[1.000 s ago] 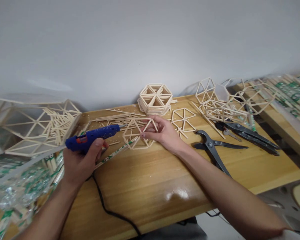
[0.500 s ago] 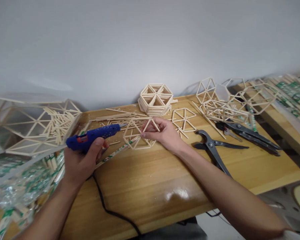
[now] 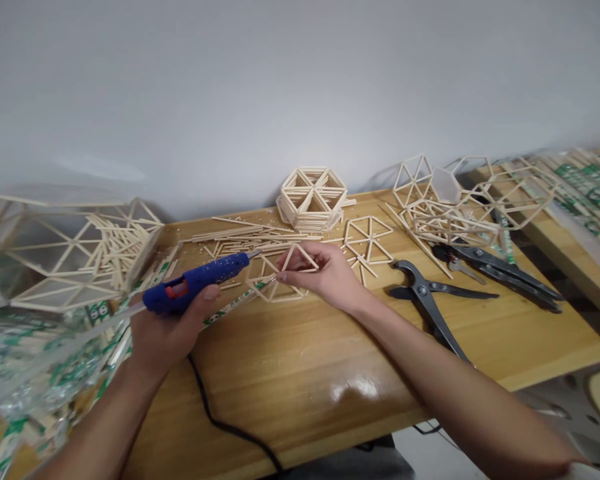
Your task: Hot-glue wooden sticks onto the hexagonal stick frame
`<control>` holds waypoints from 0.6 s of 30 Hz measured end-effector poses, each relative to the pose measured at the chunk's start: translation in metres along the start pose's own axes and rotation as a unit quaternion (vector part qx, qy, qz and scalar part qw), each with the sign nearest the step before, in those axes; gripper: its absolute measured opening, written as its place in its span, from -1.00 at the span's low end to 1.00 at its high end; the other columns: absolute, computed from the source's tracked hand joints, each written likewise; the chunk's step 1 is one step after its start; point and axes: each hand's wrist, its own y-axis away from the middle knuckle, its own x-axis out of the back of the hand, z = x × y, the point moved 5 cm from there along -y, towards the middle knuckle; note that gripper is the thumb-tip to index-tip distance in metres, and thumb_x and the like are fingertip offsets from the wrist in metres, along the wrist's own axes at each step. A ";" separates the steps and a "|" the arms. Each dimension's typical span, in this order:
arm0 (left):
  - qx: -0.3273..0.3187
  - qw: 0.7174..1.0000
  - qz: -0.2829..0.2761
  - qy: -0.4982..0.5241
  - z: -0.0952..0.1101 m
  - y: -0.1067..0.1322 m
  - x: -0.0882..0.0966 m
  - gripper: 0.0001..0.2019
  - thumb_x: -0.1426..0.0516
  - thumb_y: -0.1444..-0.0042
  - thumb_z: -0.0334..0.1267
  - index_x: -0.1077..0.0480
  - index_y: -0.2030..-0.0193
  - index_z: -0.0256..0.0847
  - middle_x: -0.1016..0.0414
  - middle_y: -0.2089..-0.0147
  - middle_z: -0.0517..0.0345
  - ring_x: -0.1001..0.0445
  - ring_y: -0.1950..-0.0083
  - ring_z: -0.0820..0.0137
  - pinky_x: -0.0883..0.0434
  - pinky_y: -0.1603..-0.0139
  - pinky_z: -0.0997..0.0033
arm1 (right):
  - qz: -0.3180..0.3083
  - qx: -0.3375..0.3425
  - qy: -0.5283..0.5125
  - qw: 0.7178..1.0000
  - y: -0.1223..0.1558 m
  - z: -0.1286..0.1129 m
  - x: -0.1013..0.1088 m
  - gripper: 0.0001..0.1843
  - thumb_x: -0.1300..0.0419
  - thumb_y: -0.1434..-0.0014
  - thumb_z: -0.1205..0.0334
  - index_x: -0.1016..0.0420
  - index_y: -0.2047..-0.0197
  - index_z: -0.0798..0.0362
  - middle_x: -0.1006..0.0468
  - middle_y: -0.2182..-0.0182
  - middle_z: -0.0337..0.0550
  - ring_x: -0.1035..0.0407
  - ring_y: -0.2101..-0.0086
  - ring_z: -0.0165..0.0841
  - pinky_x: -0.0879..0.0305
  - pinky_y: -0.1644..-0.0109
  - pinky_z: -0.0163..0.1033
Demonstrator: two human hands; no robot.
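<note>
My left hand (image 3: 167,337) is wrapped round a blue hot glue gun (image 3: 200,283) with a clear glue stick trailing from its rear. The gun's nozzle points right, close to my right hand (image 3: 333,272). Between the fingers of that hand is a small triangle of wooden sticks (image 3: 307,257), held tilted up. Below and left of it lies a hexagonal stick frame (image 3: 285,299), partly covered by the triangle and my fingers. A green-and-white paper chopstick wrapper (image 3: 229,309) reaches under the frame. Whether the nozzle touches any wood is unclear.
Behind stands a stack of hexagon frames (image 3: 313,207); another flat frame (image 3: 369,241) lies to its right. Pliers (image 3: 423,290) and a second black tool (image 3: 505,273) are at right. Stick lattices (image 3: 75,243) and wrapped chopsticks crowd the left. A black cord (image 3: 213,417) crosses the table front.
The glue gun has moved a little to the right with my left hand. The triangle in my right hand has come slightly lower and turned.
</note>
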 end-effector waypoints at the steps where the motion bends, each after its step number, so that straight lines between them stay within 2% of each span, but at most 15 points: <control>1: -0.021 1.000 -0.005 -0.005 0.003 0.000 0.000 -0.79 -0.30 -0.17 -0.04 -0.61 0.33 -0.12 -0.55 0.50 0.23 -0.51 0.51 0.33 -0.44 0.50 0.36 | 0.001 0.003 0.003 1.000 0.001 0.000 -0.001 -0.64 -0.62 0.11 0.10 -0.61 0.37 0.09 -0.52 0.50 -0.29 -0.35 0.46 -0.43 -0.27 0.36 -0.31; 4: -0.094 0.995 0.003 -0.026 0.014 -0.001 0.002 -0.86 -0.32 -0.17 -0.07 -0.64 0.21 -0.03 -0.66 0.34 0.24 -0.63 0.37 0.27 -0.55 0.33 0.31 | 0.007 0.009 0.011 1.000 0.002 0.000 -0.001 -0.64 -0.62 0.09 0.09 -0.60 0.37 0.09 -0.52 0.48 -0.29 -0.33 0.46 -0.44 -0.26 0.36 -0.31; 7: -0.137 0.990 0.016 -0.040 0.023 0.000 0.004 -0.90 -0.32 -0.19 -0.11 -0.62 0.18 0.02 -0.67 0.29 0.26 -0.64 0.33 0.28 -0.55 0.30 0.30 | 0.014 0.016 0.013 1.000 0.004 0.000 -0.001 -0.63 -0.61 0.08 0.06 -0.61 0.37 0.08 -0.54 0.47 -0.27 -0.35 0.45 -0.43 -0.29 0.35 -0.30; 12: -0.152 0.987 0.005 -0.053 0.034 0.001 0.005 -0.91 -0.33 -0.18 -0.12 -0.61 0.19 0.03 -0.62 0.36 0.32 -0.59 0.42 0.35 -0.48 0.38 0.34 | 0.017 0.017 0.008 1.000 0.004 0.002 -0.002 -0.62 -0.61 0.07 0.03 -0.62 0.35 0.08 -0.60 0.40 -0.21 -0.42 0.39 -0.38 -0.35 0.32 -0.29; 18: -0.186 0.978 -0.009 -0.095 0.040 0.002 0.006 -0.92 -0.30 -0.22 -0.13 -0.56 0.17 0.01 -0.66 0.29 0.30 -0.63 0.36 0.35 -0.49 0.37 0.38 | 0.021 0.021 0.012 0.999 0.005 0.003 -0.002 -0.64 -0.61 0.06 0.04 -0.65 0.32 0.07 -0.63 0.39 -0.20 -0.46 0.38 -0.36 -0.40 0.30 -0.28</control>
